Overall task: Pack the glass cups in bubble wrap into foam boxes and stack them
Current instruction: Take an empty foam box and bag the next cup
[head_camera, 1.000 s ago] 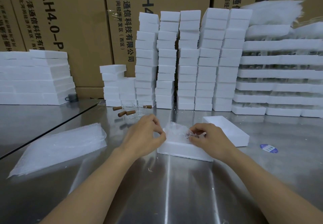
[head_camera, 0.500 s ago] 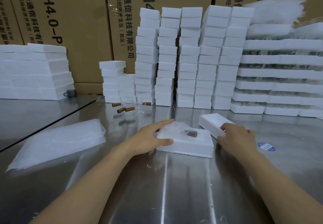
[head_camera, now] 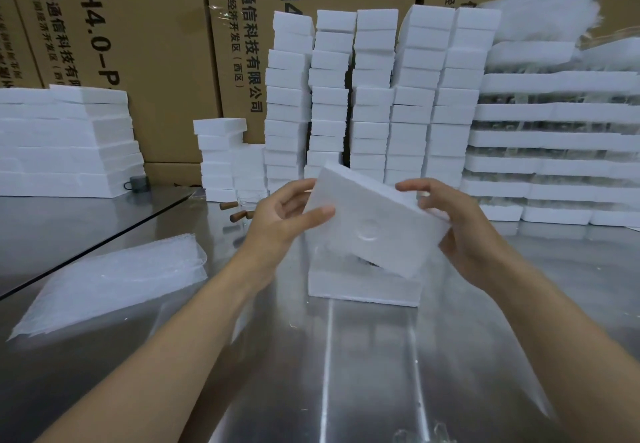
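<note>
A white foam lid [head_camera: 372, 221] is held tilted in the air between both hands. My left hand [head_camera: 280, 221] grips its left end, thumb on the near face. My right hand [head_camera: 464, 231] grips its right end. Directly beneath it, the white foam box base [head_camera: 363, 288] sits on the steel table. The bubble-wrapped glass cup inside the base is almost fully hidden by the lid. Bare glass cups with wooden handles [head_camera: 242, 210] stand behind my left hand.
A pile of bubble-wrap sheets [head_camera: 114, 280] lies at the left. Tall stacks of foam boxes [head_camera: 374, 103] line the back, with wide foam trays [head_camera: 561, 141] at the right and flat foam slabs [head_camera: 65, 141] at the far left. Cardboard cartons [head_camera: 149, 44] stand behind.
My right hand picked the lid up from the table right of the base. My left hand left the base and took the lid's other end. The lid now hangs tilted over the base.
</note>
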### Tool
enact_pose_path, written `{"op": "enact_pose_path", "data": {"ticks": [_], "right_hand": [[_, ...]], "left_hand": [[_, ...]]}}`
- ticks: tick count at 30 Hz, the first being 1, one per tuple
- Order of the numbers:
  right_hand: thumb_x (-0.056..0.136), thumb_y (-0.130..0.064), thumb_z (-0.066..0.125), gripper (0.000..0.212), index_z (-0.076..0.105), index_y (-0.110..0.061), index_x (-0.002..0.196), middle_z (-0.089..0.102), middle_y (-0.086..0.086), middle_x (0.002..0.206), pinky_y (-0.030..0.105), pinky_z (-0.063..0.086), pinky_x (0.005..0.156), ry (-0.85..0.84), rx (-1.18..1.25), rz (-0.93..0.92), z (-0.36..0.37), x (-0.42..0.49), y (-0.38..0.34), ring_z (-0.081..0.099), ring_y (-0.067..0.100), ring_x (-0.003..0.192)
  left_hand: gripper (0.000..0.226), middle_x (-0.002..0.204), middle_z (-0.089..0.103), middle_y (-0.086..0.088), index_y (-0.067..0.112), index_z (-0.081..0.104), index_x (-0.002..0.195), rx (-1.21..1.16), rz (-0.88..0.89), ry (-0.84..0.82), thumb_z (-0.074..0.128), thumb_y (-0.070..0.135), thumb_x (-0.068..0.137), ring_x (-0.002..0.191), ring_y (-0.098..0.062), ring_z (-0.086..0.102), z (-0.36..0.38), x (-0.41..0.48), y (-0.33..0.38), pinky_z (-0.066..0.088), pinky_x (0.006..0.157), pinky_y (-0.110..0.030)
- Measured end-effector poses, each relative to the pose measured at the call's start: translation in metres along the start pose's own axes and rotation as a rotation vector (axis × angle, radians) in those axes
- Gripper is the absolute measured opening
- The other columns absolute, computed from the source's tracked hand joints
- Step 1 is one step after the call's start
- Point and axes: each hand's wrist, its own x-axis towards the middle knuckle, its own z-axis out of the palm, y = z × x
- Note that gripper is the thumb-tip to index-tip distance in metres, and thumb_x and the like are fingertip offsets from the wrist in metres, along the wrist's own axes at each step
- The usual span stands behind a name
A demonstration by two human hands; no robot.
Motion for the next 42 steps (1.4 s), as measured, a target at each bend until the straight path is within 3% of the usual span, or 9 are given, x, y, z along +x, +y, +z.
{"op": "enact_pose_path", "data": {"ticks": [3, 6, 11, 19, 24, 29, 35, 39, 42], "right_hand": [[0.085, -0.042, 0.068, 0.042, 0.072, -0.03, 0.125, 0.073, 0.002, 0.11, 0.034, 0.051, 0.085, -0.004, 0.279, 0.066, -0.005, 0.005, 0.005, 0.067, 0.022, 0.093], [0.088, -0.03, 0.074, 0.049, 0.061, -0.03, 0.135, 0.077, 0.002, 0.119, 0.036, 0.055, 0.089, 0.053, 0.276, 0.074, -0.009, 0.009, 0.016, 0.074, 0.02, 0.103], [0.092, -0.033, 0.077, 0.031, 0.068, -0.02, 0.119, 0.079, 0.007, 0.109, 0.034, 0.058, 0.084, 0.19, 0.115, 0.153, -0.01, 0.012, 0.035, 0.076, 0.014, 0.085], [0.098, -0.038, 0.07, 0.034, 0.074, -0.009, 0.117, 0.081, 0.006, 0.104, 0.038, 0.058, 0.095, 0.139, -0.06, 0.279, -0.013, 0.012, 0.061, 0.077, 0.026, 0.098], [0.09, -0.053, 0.073, 0.032, 0.078, -0.024, 0.103, 0.08, -0.008, 0.099, 0.032, 0.052, 0.086, 0.197, -0.148, 0.262, -0.011, 0.01, 0.061, 0.069, 0.012, 0.092], [0.088, -0.053, 0.075, 0.028, 0.079, -0.028, 0.1, 0.079, -0.013, 0.093, 0.035, 0.049, 0.092, 0.206, -0.123, 0.231, -0.008, 0.009, 0.058, 0.069, 0.007, 0.093], [0.088, -0.053, 0.075, 0.027, 0.079, -0.03, 0.1, 0.079, -0.013, 0.095, 0.039, 0.05, 0.097, 0.194, -0.136, 0.257, -0.011, 0.009, 0.062, 0.068, 0.009, 0.097], [0.088, -0.053, 0.076, 0.031, 0.079, -0.027, 0.105, 0.079, -0.009, 0.102, 0.042, 0.052, 0.101, 0.182, -0.115, 0.285, -0.012, 0.009, 0.064, 0.07, 0.013, 0.103], [0.091, -0.047, 0.075, 0.033, 0.078, -0.021, 0.111, 0.08, -0.003, 0.106, 0.035, 0.058, 0.088, 0.155, -0.045, 0.305, -0.011, 0.008, 0.065, 0.073, 0.015, 0.099]], "left_hand": [[0.052, 0.118, 0.08, 0.008, 0.024, 0.075, 0.121, -0.011, -0.128, 0.108, 0.088, 0.049, 0.078, 0.109, -0.012, 0.076, 0.004, -0.002, -0.001, 0.057, 0.095, -0.035], [0.059, 0.095, 0.072, 0.015, 0.018, 0.076, 0.106, 0.11, -0.263, 0.176, 0.084, 0.069, 0.077, 0.084, -0.004, 0.063, 0.005, -0.004, -0.007, 0.046, 0.08, -0.031], [0.052, 0.079, 0.062, 0.008, 0.024, 0.073, 0.106, 0.189, -0.4, 0.209, 0.079, 0.07, 0.083, 0.067, -0.011, 0.058, 0.005, -0.003, -0.024, 0.044, 0.069, -0.031], [0.033, 0.062, 0.061, 0.014, 0.025, 0.073, 0.104, 0.228, -0.476, 0.192, 0.079, 0.055, 0.09, 0.062, -0.011, 0.055, -0.002, 0.0, -0.038, 0.039, 0.057, -0.026], [0.026, 0.066, 0.059, 0.01, 0.024, 0.074, 0.098, 0.182, -0.514, 0.175, 0.08, 0.048, 0.09, 0.059, -0.011, 0.055, -0.007, 0.003, -0.041, 0.038, 0.053, -0.025], [0.032, 0.066, 0.058, 0.012, 0.025, 0.075, 0.092, 0.109, -0.49, 0.169, 0.082, 0.05, 0.073, 0.054, -0.007, 0.055, -0.011, 0.004, -0.043, 0.036, 0.051, -0.024], [0.045, 0.062, 0.059, 0.014, 0.025, 0.077, 0.102, 0.117, -0.525, 0.165, 0.083, 0.055, 0.069, 0.059, -0.01, 0.055, -0.013, 0.005, -0.047, 0.035, 0.055, -0.028], [0.056, 0.08, 0.064, 0.005, 0.022, 0.078, 0.11, 0.135, -0.536, 0.136, 0.084, 0.06, 0.069, 0.066, -0.012, 0.058, -0.014, 0.003, -0.048, 0.035, 0.055, -0.027], [0.064, 0.092, 0.072, 0.0, 0.02, 0.078, 0.115, 0.163, -0.541, 0.117, 0.083, 0.064, 0.07, 0.074, -0.013, 0.063, -0.012, 0.0, -0.044, 0.037, 0.057, -0.027]]}}
